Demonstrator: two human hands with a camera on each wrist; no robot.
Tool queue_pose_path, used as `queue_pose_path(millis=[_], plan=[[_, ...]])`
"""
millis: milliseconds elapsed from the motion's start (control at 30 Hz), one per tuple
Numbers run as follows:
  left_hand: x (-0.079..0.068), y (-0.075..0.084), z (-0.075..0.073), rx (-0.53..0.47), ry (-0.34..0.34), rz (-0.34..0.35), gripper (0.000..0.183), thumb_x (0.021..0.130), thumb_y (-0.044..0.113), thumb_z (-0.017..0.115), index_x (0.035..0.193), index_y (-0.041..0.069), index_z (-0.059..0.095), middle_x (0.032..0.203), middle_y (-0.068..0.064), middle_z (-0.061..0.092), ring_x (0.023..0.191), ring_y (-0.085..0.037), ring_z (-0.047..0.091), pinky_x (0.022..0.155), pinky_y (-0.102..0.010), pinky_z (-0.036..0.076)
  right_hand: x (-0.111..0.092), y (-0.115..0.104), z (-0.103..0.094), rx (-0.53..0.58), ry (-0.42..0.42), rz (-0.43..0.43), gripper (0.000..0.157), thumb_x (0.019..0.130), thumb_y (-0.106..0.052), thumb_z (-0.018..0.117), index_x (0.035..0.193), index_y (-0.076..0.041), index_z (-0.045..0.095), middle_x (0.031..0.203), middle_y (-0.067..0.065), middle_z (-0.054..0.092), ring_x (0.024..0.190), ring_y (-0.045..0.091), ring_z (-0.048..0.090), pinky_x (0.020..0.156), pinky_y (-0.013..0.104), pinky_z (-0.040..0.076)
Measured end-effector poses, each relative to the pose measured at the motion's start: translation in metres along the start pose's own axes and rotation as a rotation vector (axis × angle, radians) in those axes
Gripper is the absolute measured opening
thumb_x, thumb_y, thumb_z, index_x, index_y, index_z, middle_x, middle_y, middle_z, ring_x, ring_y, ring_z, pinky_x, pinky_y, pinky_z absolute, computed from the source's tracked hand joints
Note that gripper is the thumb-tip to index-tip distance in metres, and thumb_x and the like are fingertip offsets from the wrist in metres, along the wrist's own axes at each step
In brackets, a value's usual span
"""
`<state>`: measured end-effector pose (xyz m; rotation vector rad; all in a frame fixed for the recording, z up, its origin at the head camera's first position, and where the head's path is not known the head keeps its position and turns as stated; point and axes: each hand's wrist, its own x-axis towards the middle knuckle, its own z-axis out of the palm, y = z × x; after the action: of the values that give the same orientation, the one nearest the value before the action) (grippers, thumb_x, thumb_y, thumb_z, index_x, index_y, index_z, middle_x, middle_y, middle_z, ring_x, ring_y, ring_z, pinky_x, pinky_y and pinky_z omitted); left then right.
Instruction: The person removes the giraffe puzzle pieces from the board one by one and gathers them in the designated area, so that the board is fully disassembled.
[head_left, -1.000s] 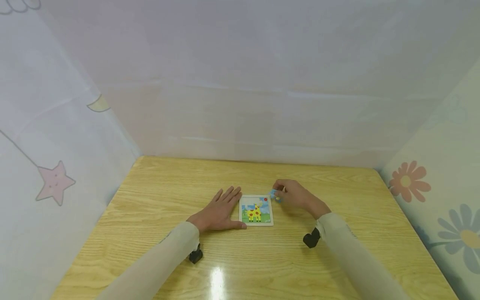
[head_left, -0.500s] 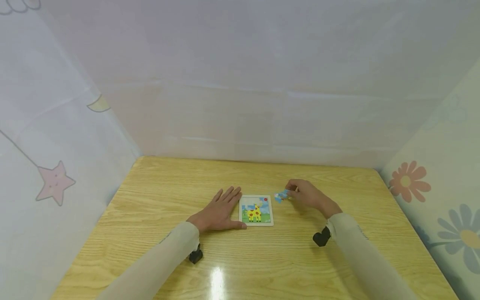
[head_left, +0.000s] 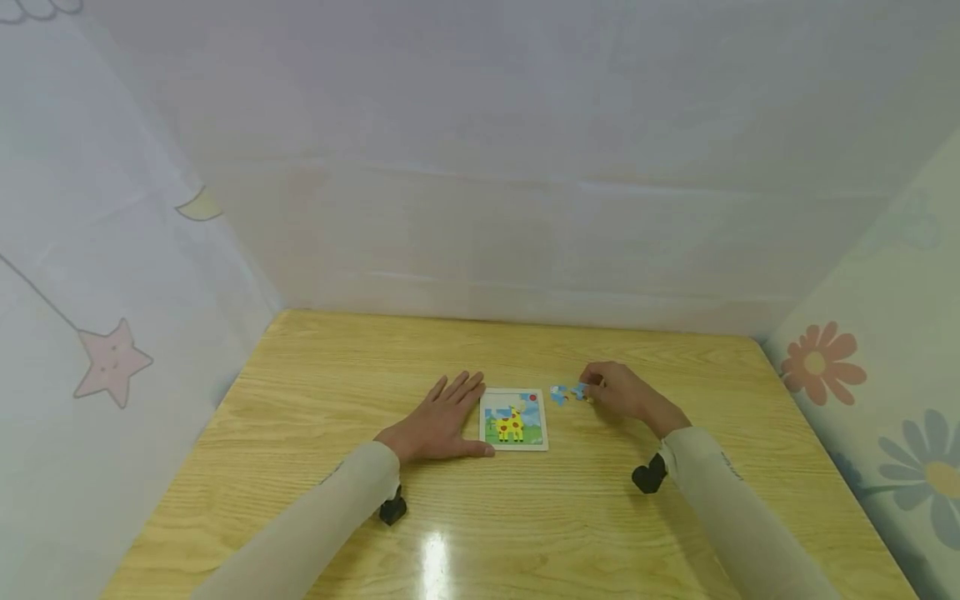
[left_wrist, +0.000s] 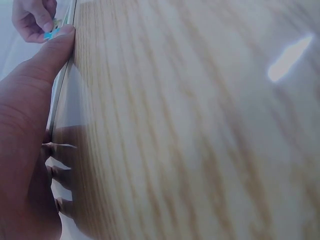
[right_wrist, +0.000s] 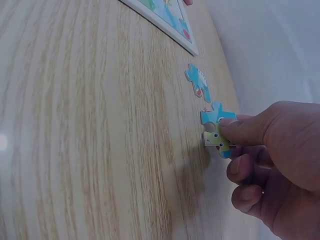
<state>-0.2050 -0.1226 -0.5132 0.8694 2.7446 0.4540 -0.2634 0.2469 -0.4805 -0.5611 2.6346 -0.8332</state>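
Note:
In the head view, my left hand (head_left: 442, 425) lies flat with fingers spread along the left side of a square white-framed jigsaw board (head_left: 545, 421). Its thumb reaches along the board's near edge. A giraffe picture (head_left: 510, 427) fills much of the board, with a pale part at its upper left. My right hand (head_left: 618, 392) pinches a blue jigsaw piece (right_wrist: 212, 117) with a yellow giraffe face between thumb and fingers, close over the table. A second blue jigsaw piece (right_wrist: 198, 82) lies between the board and that hand.
The wood-grain table (head_left: 525, 517) has a bright glare spot near its front. White cloth walls with printed shapes, among them a pink star (head_left: 112, 364) and a red flower (head_left: 821, 363), stand around its back and sides.
My right hand has moved right, away from the board, with a jigsaw piece in its fingers. Another piece now lies separate on the table. My left hand has stayed in place.

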Motion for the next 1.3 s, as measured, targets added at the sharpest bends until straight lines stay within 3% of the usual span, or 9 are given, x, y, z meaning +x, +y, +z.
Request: queue_pose_path(millis=[500, 800, 1300], plan=[[0.002, -0.004, 0.002, 0.026, -0.010, -0.008, 0.115, 0.093, 0.079, 0.059, 0.172, 0.008, 0.017, 0.183, -0.008, 0.008, 0.170, -0.033, 0.005, 0.138, -0.060, 0.007, 0.002, 0.001, 0.003, -0.049, 0.036, -0.002, 0.015, 0.107, -0.009, 0.062, 0.115, -0.001, 0.073, 0.114, 0.015, 0.069, 0.105, 0.027, 0.065, 0.094, 0.049, 0.059], [0.001, -0.003, 0.003, 0.009, -0.013, -0.009, 0.115, 0.093, 0.080, 0.058, 0.172, 0.008, 0.016, 0.183, -0.007, 0.007, 0.170, -0.032, 0.003, 0.138, -0.059, 0.004, 0.003, 0.001, 0.009, -0.024, 0.066, -0.008, 0.020, 0.108, -0.007, 0.059, 0.123, 0.001, 0.069, 0.122, 0.019, 0.065, 0.113, 0.033, 0.065, 0.098, 0.051, 0.058], [0.001, -0.004, 0.004, 0.001, -0.008, -0.007, 0.115, 0.093, 0.081, 0.058, 0.173, 0.010, 0.015, 0.183, -0.006, 0.006, 0.171, -0.031, 0.003, 0.138, -0.059, 0.003, 0.015, -0.035, 0.030, -0.039, 0.041, -0.083, 0.017, 0.106, -0.009, 0.062, 0.117, -0.004, 0.074, 0.116, 0.011, 0.068, 0.105, 0.023, 0.063, 0.093, 0.046, 0.057]])
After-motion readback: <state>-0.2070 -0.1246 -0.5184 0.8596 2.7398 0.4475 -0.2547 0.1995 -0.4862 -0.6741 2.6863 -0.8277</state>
